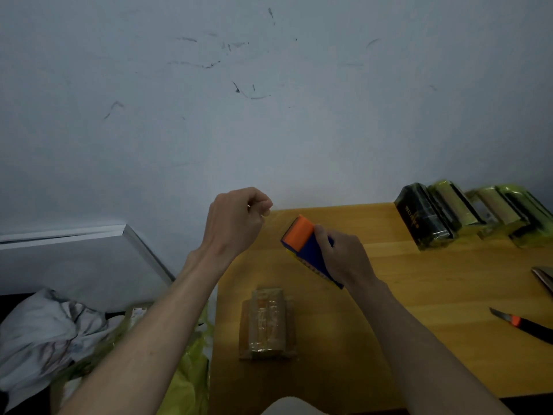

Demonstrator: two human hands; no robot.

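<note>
My right hand (341, 259) grips a blue box with an orange end (302, 244), held tilted above the wooden table (419, 295). My left hand (236, 220) is raised to the left of the box, its thumb and fingers pinched together on what looks like a thin clear strip of film running toward the box; the strip is barely visible. A brown package wrapped in clear tape (267, 323) lies flat on the table below both hands.
A row of several wrapped packs (466, 214) stands along the table's far right edge by the wall. A utility knife (523, 323) lies at the right. Left of the table sit yellow plastic wrap (185, 369), crumpled cloth (42, 333) and a white board (89, 256).
</note>
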